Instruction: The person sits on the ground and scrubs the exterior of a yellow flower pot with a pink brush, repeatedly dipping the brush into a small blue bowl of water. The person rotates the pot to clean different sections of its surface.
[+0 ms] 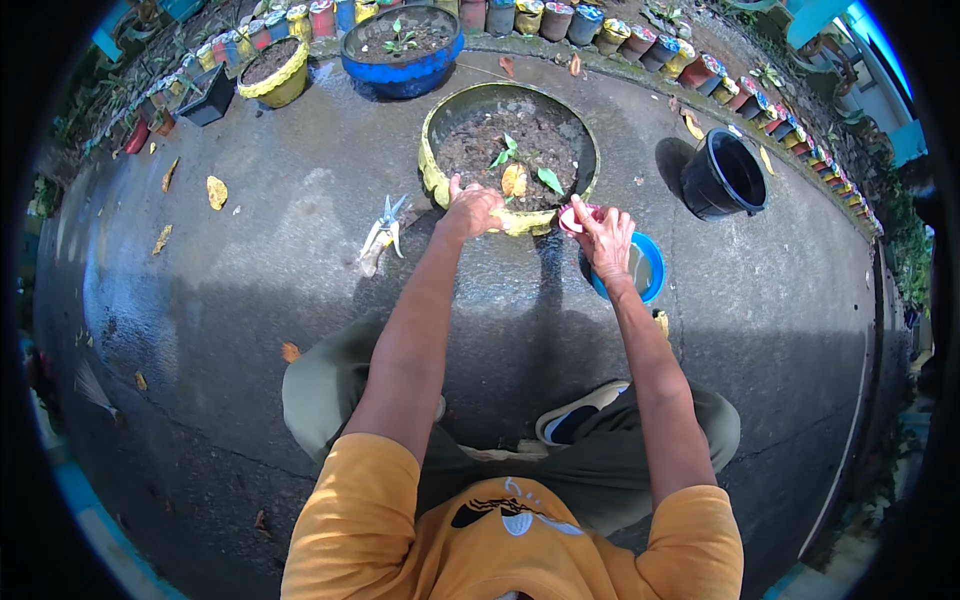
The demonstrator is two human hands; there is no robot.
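A wide round planter (433,169) with a yellow rim stands before me, holding soil, a small green plant (505,150) and a yellowed leaf (514,181). My left hand (474,210) rests on its near left rim, thumb and fingers apart. At the near right rim my right hand (606,236) grips a small pink-edged object (571,217), partly hidden by the fingers; its kind is unclear. Below that hand sits a blue basin (658,270) of cloudy water, partly covered by my wrist. Pruning shears (385,228) lie on the ground left of the planter.
A black bucket (712,180) stands at the right. Behind are a blue planter (405,71), a yellow pot (289,86) and a dark rectangular pot (206,101). Painted bottles (555,21) edge the garden bed. Dry leaves (217,193) lie on the concrete.
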